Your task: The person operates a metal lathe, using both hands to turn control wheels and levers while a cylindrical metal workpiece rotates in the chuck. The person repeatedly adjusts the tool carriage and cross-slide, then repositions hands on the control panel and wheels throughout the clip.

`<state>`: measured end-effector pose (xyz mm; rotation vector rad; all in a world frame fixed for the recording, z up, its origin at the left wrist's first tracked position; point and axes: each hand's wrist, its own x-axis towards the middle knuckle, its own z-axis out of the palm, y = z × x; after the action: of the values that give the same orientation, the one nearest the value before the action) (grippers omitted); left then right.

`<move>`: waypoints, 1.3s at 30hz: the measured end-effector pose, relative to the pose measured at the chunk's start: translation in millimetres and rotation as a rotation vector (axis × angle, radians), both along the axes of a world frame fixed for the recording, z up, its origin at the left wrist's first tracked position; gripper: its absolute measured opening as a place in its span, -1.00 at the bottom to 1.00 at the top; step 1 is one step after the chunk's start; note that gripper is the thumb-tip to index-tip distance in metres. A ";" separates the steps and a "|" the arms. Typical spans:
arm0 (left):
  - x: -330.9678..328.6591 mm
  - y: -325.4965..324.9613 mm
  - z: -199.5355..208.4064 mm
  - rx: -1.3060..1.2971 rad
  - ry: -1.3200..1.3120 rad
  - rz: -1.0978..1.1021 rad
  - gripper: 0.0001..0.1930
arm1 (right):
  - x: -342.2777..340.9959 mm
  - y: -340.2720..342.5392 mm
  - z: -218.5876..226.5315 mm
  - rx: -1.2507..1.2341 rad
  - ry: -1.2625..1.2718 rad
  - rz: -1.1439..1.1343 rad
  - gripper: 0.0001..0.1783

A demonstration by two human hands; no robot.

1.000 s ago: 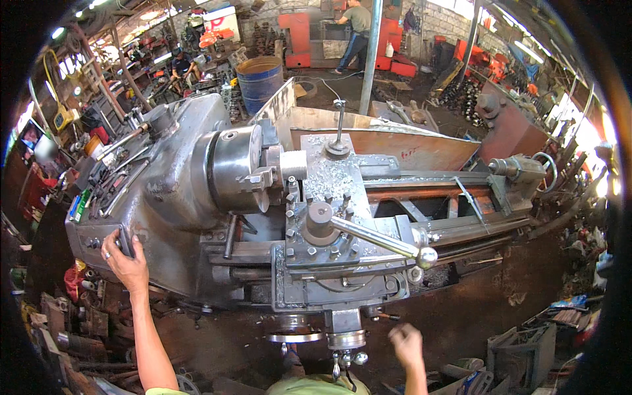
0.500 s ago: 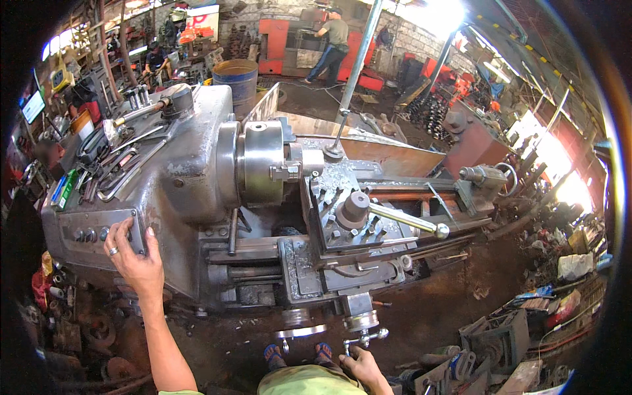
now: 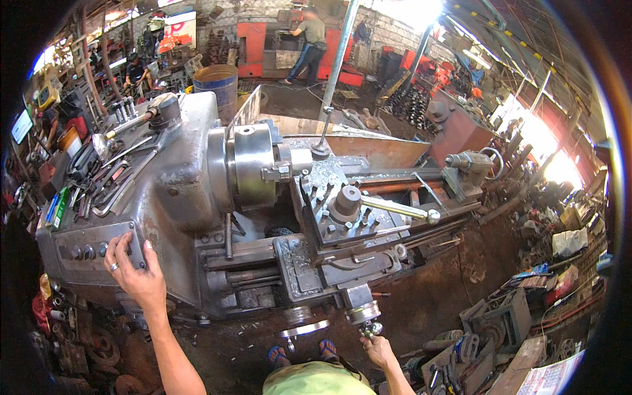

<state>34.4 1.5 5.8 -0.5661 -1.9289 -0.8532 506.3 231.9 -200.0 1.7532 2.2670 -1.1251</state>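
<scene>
A large metal lathe fills the middle. My left hand (image 3: pixel 139 273) rests with its fingers spread on the control panel (image 3: pixel 64 252) of the headstock, beside a row of knobs (image 3: pixel 89 251). Low in front of the carriage, my right hand (image 3: pixel 378 351) is closed on the ball-ended crank handle (image 3: pixel 372 328). A larger handwheel (image 3: pixel 305 328) sits left of that crank. The chuck (image 3: pixel 253 164) clamps a short, shiny metal cylinder (image 3: pixel 301 159). Right of it stands the tool post (image 3: pixel 346 204) with a long lever (image 3: pixel 398 209); metal chips lie around it.
Wrenches and hex keys (image 3: pixel 122 187) lie on the headstock near a green box (image 3: pixel 60 205). Behind stand a rusty blue drum (image 3: pixel 216 93), a steel post (image 3: pixel 339 56) and a person (image 3: pixel 313 43) at a red machine. Scrap parts (image 3: pixel 497 322) crowd the right floor.
The crank handle has turned, and my right hand has moved with it, up and to the right. My left hand stays at the panel. The whole view has shifted slightly.
</scene>
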 end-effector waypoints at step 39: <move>-1.9 0.6 -3.3 -0.037 0.048 0.045 -0.70 | 7.7 81.7 -20.5 -1.023 0.997 -0.249 -0.40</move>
<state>32.4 2.1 2.5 -0.5589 -1.9102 -0.7701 513.9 313.6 -220.5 1.0940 1.0961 -2.9329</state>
